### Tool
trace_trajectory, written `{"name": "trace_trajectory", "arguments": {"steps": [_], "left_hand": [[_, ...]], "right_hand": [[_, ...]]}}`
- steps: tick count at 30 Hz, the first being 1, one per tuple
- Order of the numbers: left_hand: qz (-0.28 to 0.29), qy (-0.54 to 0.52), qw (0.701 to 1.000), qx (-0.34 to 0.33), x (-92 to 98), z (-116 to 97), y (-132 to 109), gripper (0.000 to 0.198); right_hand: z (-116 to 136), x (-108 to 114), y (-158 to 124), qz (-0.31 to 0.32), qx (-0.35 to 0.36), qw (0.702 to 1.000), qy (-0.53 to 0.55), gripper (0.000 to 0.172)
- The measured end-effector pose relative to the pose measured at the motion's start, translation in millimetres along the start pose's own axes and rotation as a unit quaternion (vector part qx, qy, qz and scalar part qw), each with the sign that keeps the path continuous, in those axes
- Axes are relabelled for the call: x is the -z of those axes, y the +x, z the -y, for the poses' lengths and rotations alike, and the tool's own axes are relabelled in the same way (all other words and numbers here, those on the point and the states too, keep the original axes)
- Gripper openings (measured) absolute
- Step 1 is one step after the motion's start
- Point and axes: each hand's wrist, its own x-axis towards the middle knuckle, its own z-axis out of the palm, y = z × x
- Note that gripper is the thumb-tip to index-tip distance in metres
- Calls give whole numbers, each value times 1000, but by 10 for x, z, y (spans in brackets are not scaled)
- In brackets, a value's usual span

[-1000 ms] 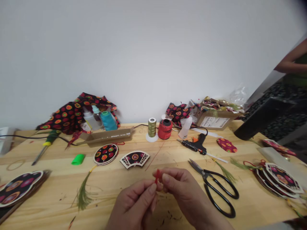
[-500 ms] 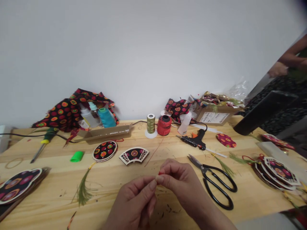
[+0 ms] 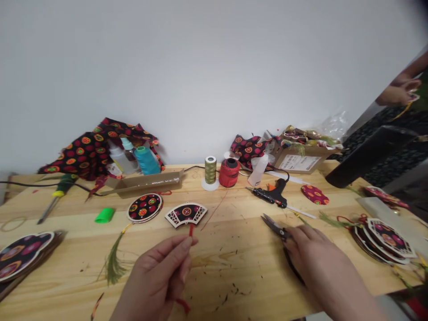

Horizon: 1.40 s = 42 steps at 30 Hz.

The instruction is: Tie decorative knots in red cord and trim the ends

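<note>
My left hand (image 3: 155,278) is shut on a short red cord (image 3: 191,229), pinching it between thumb and fingers. One end of the cord stands up just below a fan-shaped fretwork wooden ornament (image 3: 186,214), and a loop or tail (image 3: 183,305) hangs beneath the hand. The hand is close to the ornament but apart from it. To the right, my right hand (image 3: 319,261) lies over black-handled scissors (image 3: 276,226) and grips them. It hides most of their handles, while the closed blades point to the upper left.
On the wooden table are a round fabric ornament (image 3: 145,207), a green feather tassel (image 3: 113,265), spools of thread (image 3: 210,170), a hot glue gun (image 3: 269,196) and stacks of ornaments at both sides. A co-worker's hand (image 3: 396,94) holds something at the upper right.
My hands have moved apart. The left hand has gone left and down with the red cord, and the right hand has moved right onto the scissors. The co-worker's hand has shifted slightly.
</note>
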Motion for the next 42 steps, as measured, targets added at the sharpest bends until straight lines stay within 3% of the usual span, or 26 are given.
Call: {"name": "trace_trajectory", "arguments": {"steps": [3,6,15,20,24,27,29,32,34,36,37,39,40,42], "left_hand": [[-5,-14,1000,-7,20,-20,15,19],[-4,-10,1000,-8,-8,-10,10,19],[22,17,999,-15,-68,20,-41,14],[45,53,997,-35,-51,-8,-46,19],[19,68,995,-68,-54,-58,-29,20],[3,55,992,-118,-67,-83,-5,11],[17,42,989,-138,-91,-90,10,7],[33,37,988,-143,-158,-103,9,15],[27,42,987,-153,-211,-122,-10,16],[21,45,986,-161,-248,-150,-31,11],[19,44,985,-164,-257,-165,-38,8],[21,37,986,-159,-253,-194,-39,5],[22,27,988,-151,-242,-207,-32,5],[19,-4,991,-135,-211,-229,-13,7]], "right_hand": [[-295,-110,-122,42,22,998,-43,25],[-354,-172,-155,41,16,998,-46,33],[127,-85,257,65,64,996,-22,30],[269,-119,504,26,63,997,-48,23],[373,-52,437,-31,94,994,37,26],[459,-5,317,16,96,983,152,25],[539,1,247,44,102,951,288,23],[740,-9,176,70,67,853,513,20],[919,-11,156,121,56,746,652,46],[1096,-11,151,182,70,635,747,52],[1171,-16,150,202,71,598,772,50],[1272,-45,138,225,56,574,786,37],[1294,-71,122,234,44,584,776,28],[1281,-135,62,254,19,632,732,22]]}}
